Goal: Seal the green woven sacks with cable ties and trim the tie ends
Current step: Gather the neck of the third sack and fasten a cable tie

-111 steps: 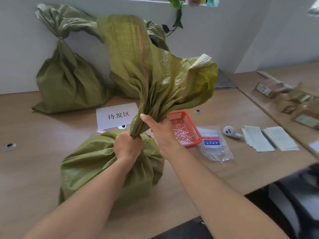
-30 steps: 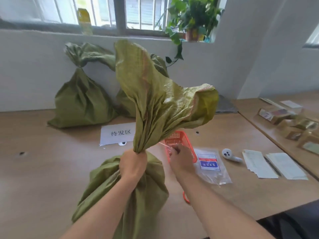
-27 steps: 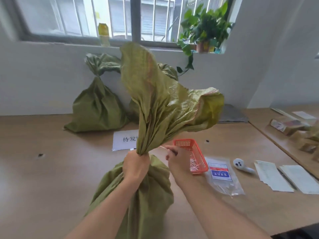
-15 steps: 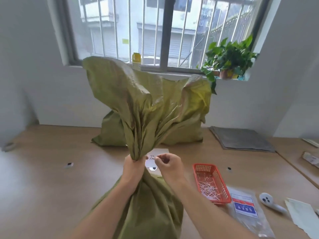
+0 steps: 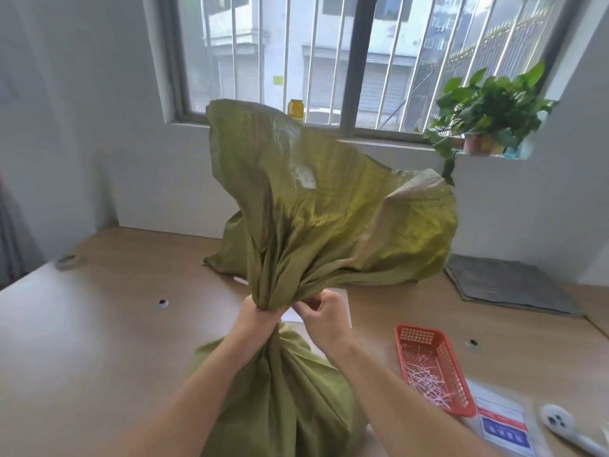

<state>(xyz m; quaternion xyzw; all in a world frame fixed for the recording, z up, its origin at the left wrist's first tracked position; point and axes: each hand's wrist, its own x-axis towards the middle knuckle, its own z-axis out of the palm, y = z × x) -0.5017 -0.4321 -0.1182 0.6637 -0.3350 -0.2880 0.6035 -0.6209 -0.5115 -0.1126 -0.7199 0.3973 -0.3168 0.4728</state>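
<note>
1 red basket (image 5: 419,333) holds white strips (image 5: 425,374); left hand (image 5: 260,319) grips sack (image 5: 329,209)

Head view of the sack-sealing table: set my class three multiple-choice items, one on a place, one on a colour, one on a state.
1. Where is the red basket? A left of the green sack; B right of it, on the table; C on the floor.
2. What colour is the small container on the windowsill? A blue; B yellow; C white.
3. What is the left hand doing? A lying flat; B holding scissors; C gripping the sack's gathered neck.
Answers: 1 B, it stands on the tabletop to the sack's right; 2 B, it shows yellow against the window; 3 C, its fingers wrap the neck.
</note>
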